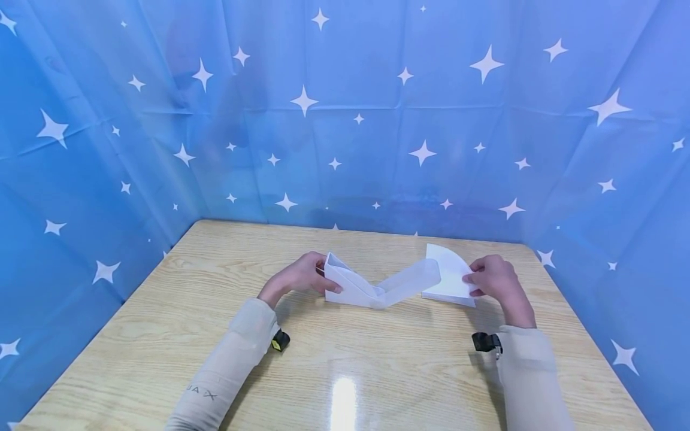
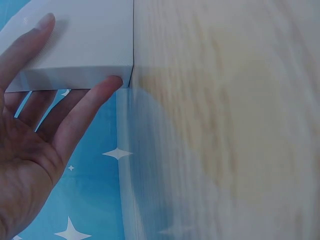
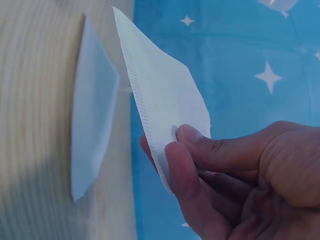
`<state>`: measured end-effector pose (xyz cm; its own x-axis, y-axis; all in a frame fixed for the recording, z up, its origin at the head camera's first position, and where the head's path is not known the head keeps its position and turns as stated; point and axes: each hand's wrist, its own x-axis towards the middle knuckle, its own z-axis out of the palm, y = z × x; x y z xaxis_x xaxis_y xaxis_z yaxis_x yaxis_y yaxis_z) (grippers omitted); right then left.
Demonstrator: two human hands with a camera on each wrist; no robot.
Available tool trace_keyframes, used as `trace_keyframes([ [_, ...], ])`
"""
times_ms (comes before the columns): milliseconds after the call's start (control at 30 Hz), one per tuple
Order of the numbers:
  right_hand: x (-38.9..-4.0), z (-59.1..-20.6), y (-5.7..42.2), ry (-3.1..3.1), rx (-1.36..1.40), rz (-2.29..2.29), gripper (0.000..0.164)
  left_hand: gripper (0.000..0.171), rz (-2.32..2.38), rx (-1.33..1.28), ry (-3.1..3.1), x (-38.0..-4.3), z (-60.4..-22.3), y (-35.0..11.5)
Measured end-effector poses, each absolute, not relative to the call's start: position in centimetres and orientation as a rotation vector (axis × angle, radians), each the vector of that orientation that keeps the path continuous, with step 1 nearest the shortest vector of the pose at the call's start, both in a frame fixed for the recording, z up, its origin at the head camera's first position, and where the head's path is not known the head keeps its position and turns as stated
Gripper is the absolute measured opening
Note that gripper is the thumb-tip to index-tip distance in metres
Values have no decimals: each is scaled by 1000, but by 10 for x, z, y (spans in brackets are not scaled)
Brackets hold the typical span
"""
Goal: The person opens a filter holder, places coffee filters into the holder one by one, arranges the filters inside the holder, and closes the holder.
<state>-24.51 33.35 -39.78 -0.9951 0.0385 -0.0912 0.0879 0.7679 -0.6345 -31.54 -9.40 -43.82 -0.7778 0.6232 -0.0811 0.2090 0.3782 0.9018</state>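
Note:
On the table stands a white coffee filter box point(image 1: 347, 288), its frosted see-through lid point(image 1: 411, 281) swung open to the right. My left hand point(image 1: 302, 275) grips the box's left end; in the left wrist view the thumb lies on one face of the box point(image 2: 95, 37) and the fingers are at its narrow end. At the right, my right hand point(image 1: 496, 278) pinches a white fan-shaped paper coffee filter point(image 1: 447, 274) between thumb and fingers. The right wrist view shows the crimped seam of the filter point(image 3: 160, 90), apart from the lid point(image 3: 92, 115). What lies deep in the box is hidden.
The light wood table point(image 1: 377, 359) has its back edge close behind the box. A blue curtain with white stars point(image 1: 356, 173) hangs behind and at both sides. Black straps sit at both wrists, and light glares off the table's front part.

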Motion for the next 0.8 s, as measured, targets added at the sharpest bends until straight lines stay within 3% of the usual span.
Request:
trace_keyframes([
  [800,-233,-361,316,3119,103,-1078,35,37,1377,714,2218,-316,-437,-93],
])
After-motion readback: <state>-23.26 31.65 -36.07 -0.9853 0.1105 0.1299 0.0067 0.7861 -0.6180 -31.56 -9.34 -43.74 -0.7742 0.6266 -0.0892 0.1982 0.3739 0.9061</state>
